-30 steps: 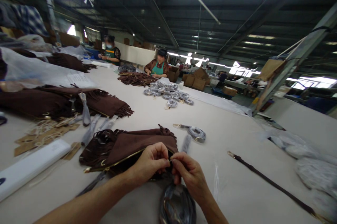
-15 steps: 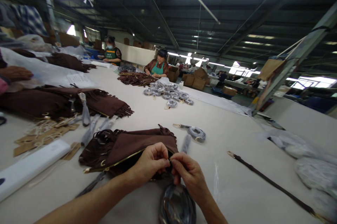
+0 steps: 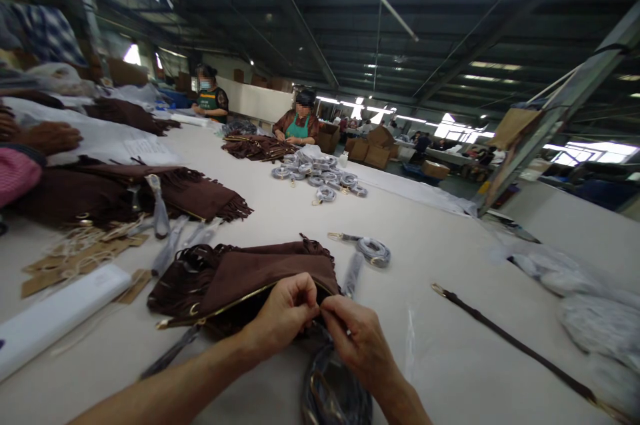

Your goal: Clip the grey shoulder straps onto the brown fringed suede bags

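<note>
A brown suede fringed bag (image 3: 240, 278) with a gold zipper lies on the white table (image 3: 440, 358) in front of me. My left hand (image 3: 285, 315) is closed, pinching the bag's zipper edge near its right end. My right hand (image 3: 355, 338) meets it fingertip to fingertip, pinched on the same spot of the bag. What sits between the fingertips is too small to make out. Below my hands lies a coiled strap in clear plastic (image 3: 335, 392).
A brown strap (image 3: 510, 342) lies at the right, a wrapped grey coil (image 3: 373, 250) beyond the bag. Tags (image 3: 75, 262), a white box (image 3: 55, 315) and more brown bags (image 3: 115, 192) are at the left. Another person's hand (image 3: 47, 137) rests far left. Two workers (image 3: 299, 122) sit at the far end.
My hands have shifted slightly down and stay pinched at the zipper. At the far left another person's hand and pink sleeve have come further into view.
</note>
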`<state>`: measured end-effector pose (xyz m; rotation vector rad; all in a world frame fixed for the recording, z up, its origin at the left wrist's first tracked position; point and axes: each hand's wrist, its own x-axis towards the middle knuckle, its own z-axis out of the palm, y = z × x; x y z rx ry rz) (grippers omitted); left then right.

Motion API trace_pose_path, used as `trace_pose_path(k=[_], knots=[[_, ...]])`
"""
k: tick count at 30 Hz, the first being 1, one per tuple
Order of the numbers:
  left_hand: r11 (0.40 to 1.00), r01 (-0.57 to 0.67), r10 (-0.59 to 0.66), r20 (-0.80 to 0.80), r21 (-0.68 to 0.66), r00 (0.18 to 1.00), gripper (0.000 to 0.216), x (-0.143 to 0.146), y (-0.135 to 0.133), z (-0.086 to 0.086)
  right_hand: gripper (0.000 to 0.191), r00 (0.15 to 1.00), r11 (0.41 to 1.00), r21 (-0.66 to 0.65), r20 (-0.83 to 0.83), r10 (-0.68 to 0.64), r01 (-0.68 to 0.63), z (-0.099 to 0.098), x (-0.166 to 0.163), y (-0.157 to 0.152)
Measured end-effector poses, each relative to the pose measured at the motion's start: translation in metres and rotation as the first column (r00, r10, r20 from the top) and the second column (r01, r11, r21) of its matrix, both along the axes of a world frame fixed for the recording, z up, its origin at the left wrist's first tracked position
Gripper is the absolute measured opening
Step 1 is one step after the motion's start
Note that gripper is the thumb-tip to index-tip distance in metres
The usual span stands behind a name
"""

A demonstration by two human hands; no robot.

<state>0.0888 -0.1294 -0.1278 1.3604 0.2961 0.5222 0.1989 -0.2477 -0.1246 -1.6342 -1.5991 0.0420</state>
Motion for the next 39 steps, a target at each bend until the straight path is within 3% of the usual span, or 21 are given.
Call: trace_pose_path(k=[11,14,20,29,33,39], knots=[[0.997,0.08,-0.08,-0.046,0.003,0.996,0.018,0.001,0.005,0.004,0.019,0.969,0.997,-0.077,-0.246,-0.035,0.016,0.0,0.006,-0.002],[0.993,0.061,-0.058,-0.029,0.098,0.998,0.015,-0.002,0.006,0.004,0.02,0.96,0.996,-0.086,-0.276,-0.038,0.014,-0.002,0.008,-0.002],[0.914,-0.024,0.036,-0.022,0.406,0.999,0.01,-0.007,0.006,0.004,0.022,0.984,0.995,-0.097,-0.177,-0.018,0.001,-0.006,0.008,0.0],[0.888,-0.05,0.075,-0.035,0.458,0.997,0.013,-0.005,0.006,0.004,0.021,0.998,0.998,-0.068,-0.059,-0.012,0.008,-0.008,0.008,0.001],[0.878,-0.058,0.084,-0.034,0.475,0.996,0.01,-0.006,0.006,0.007,0.023,0.995,0.998,-0.055,-0.098,-0.036,0.031,-0.007,0.005,0.001],[0.824,-0.061,0.1,-0.039,0.563,0.994,0.016,-0.008,0.005,0.008,0.022,0.997,0.998,-0.064,-0.075,-0.024,0.019,-0.01,0.004,0.001]])
